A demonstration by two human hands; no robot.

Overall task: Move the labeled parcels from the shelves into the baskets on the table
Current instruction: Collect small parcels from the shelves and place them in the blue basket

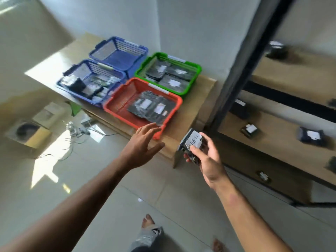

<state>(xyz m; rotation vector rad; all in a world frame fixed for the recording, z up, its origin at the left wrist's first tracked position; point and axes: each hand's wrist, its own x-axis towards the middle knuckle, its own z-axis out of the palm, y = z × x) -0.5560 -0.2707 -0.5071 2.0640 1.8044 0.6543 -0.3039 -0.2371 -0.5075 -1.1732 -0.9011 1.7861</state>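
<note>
Parcel (pixel 190 144) small, light, soft black wrap; pinched at edges by right grip (pixel 209 159). Left grip (pixel 143 144) released, empty.

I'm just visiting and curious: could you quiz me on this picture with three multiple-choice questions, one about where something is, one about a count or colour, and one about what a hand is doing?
1. Where is the red basket?
A. On the floor
B. At the table's near edge, in front of the green basket
C. On a shelf

2. How many blue baskets stand on the table?
A. One
B. Two
C. Three

3. What is the right hand doing?
A. Holding a labeled parcel
B. Resting flat on the table
C. Gripping a basket handle

Answers:
1 B: it sits nearest the person, with the green one behind it.
2 B: the near blue basket holds parcels; the far blue basket looks empty.
3 A: its fingers and thumb wrap the dark parcel, while the left hand reaches open toward the red basket.
</note>
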